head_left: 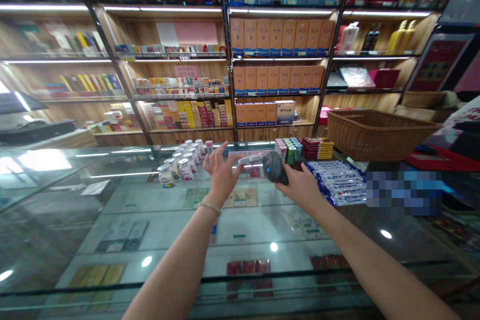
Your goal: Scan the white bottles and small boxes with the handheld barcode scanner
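Note:
My left hand [221,170] pinches one end of a small pale tube-shaped pack [251,158] between thumb and finger, its other fingers spread. The pack lies level above the glass counter, with a printed label on its side. My right hand [300,182] is wrapped round a dark grey barcode scanner [273,167], which shows a small blue light. The scanner's head is close by the pack's right end; whether they touch I cannot tell. Left of my left hand stand several small white-lidded jars [185,169] and one pink-and-white roll [209,147].
On the glass counter [150,200], beyond my right hand, are upright small rolls [290,152], stacked red-and-yellow packs [317,148] and blue-and-white packets [339,182]. A wicker basket [378,135] stands at the right. Shelves with orange boxes [277,80] and cigarette packs [187,115] line the wall.

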The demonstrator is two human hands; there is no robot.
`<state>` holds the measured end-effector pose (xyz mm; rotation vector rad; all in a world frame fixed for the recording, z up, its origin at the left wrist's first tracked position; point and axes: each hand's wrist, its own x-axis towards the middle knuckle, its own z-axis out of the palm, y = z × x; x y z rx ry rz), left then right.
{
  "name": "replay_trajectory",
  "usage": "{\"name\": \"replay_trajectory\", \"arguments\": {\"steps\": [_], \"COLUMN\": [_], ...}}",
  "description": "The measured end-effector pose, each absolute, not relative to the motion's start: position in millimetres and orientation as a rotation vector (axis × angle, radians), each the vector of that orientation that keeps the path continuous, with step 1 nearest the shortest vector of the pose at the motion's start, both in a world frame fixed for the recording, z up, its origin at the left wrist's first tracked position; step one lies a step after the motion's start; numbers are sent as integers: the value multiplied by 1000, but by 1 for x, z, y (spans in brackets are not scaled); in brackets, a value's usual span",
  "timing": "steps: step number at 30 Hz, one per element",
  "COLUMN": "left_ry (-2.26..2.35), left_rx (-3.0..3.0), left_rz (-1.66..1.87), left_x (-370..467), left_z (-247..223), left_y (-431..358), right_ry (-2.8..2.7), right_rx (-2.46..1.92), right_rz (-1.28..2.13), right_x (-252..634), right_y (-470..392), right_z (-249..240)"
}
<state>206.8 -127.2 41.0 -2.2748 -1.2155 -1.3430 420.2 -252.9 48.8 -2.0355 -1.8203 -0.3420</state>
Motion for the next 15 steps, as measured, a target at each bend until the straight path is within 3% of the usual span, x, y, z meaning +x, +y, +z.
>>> {"name": "replay_trajectory", "arguments": {"steps": [15], "left_ry": [-1217], "left_rx": [-2310], "left_rz": [-1358], "left_x": [206], "left_z": [41], "left_y": [-126], "right_ry": [-1968], "right_rx": [-1944], "right_rz": [-405], "right_x": [416], "right_y": [-242], "right_z": [18]}}
